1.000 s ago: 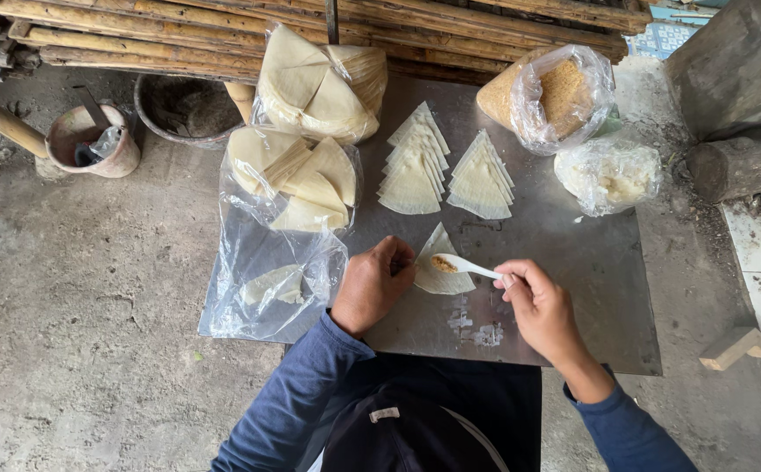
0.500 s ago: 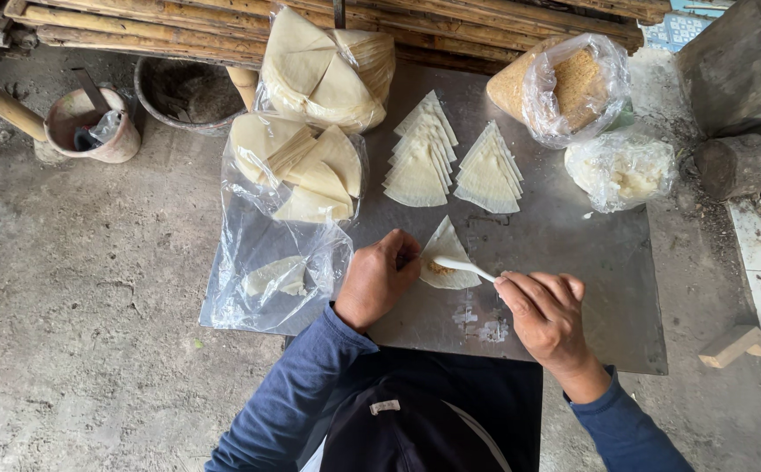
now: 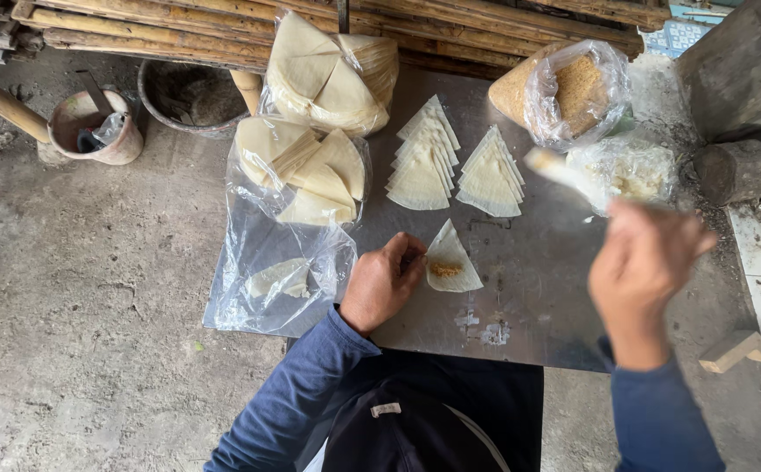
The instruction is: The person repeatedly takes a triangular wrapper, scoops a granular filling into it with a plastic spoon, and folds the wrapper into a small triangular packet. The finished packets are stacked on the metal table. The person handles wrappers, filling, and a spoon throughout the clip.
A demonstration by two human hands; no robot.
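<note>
Left hand (image 3: 385,281) rested on the metal sheet (image 3: 538,288), fingers curled loosely, fingertips touching the left edge of a triangular wrapper (image 3: 450,259) lying flat near the sheet's front middle. Wrapper pointed away from the person, with a small dab of brown filling (image 3: 444,270) on its lower part. Right hand (image 3: 647,262) was raised above the sheet's right side, well apart from the wrapper, motion-blurred. It gripped a pale spoon-like tool (image 3: 559,170), fingers closed around the handle; the tool's tip stuck out to the upper left, toward a clear bag of whitish lumpy stuff (image 3: 629,170). Blur too heavy to tell whether the tip carried anything. So the wrapper sat just beside the left hand, touching it, and clearly left of and below the right hand. Behind the wrapper: two fanned stacks of triangular wrappers (image 3: 455,162) side by side, mid-sheet. Further back right, an open bag of brown crumbly filling (image 3: 573,87). Left of the stacks, clear plastic bags of pale wrapper sheets (image 3: 310,166), one more at the back (image 3: 332,74); a mostly flat bag (image 3: 275,280) lay just left of the left hand, hanging partly off the sheet edge. Both sleeves dark blue (image 3: 297,402). Concrete floor (image 3: 92,306) to the left, with a small pot (image 3: 96,127) and a round basin (image 3: 184,96) near bamboo poles (image 3: 179,26).
</note>
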